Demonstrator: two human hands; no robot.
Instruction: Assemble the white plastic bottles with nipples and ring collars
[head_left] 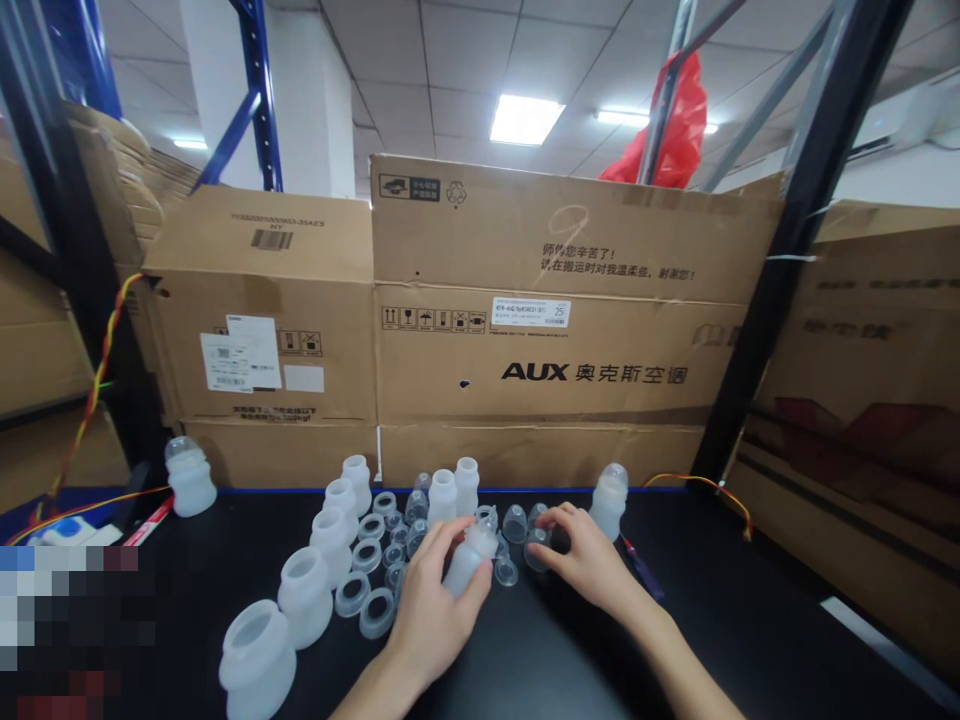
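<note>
My left hand [420, 620] is wrapped round a frosted baby bottle [466, 562], which leans to the right and has a nipple and collar on top. To its right, the fingers of my right hand [589, 555] pinch a clear dome cap [536, 553] just above the black table. More clear caps [514, 524] lie between and behind my hands. Left of them are several translucent collar rings [377, 612] and small nipple parts [395, 577], some hidden by my left hand. A row of open bottles [259, 665] runs along the left, and two open bottles [466, 487] stand behind.
Capped bottles stand at the far left [190, 480] and back right [609, 502]. A dark-handled tool [642, 570] lies beside the right one. Cardboard boxes [450, 400] wall off the back, between black rack posts [802, 230]. Yellow-red wires [701, 478] hang at both sides.
</note>
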